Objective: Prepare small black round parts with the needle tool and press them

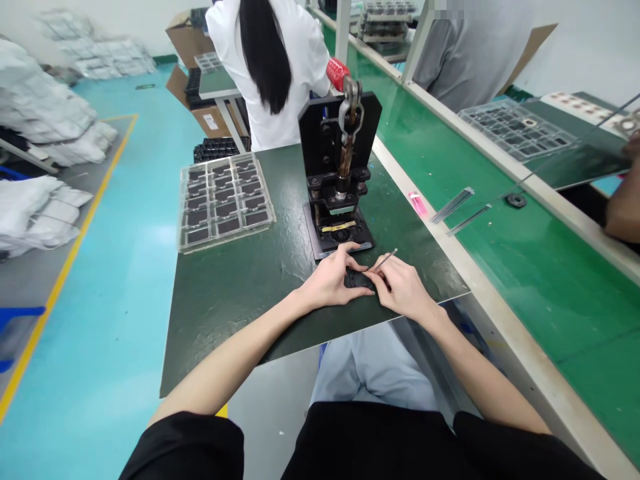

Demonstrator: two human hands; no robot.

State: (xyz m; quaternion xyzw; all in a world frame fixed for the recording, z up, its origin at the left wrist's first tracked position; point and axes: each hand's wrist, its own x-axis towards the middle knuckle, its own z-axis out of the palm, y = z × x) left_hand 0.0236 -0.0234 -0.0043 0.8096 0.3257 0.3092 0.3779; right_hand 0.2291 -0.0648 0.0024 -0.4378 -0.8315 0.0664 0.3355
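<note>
On the dark green table (225, 300), my left hand (334, 277) curves thumb and fingers around a small black part (357, 280), gripping its edges. My right hand (400, 287) pinches a thin pointed tool (387, 258) like tweezers or a pick, at the black part's right side. Its tip is hidden by the fingers. Just beyond both hands stands a black toggle press (343, 167) with a red handle (337, 73). A yellow strip (339, 227) lies across the press's base.
A clear tray (227, 200) of dark parts lies at the table's left. Rightward runs a green conveyor (500, 233) with a pink item (417, 204), thin strips (453, 205) and a black ring (515, 200). A co-worker in white (270, 73) sits ahead; another in grey (465, 53) is across the conveyor.
</note>
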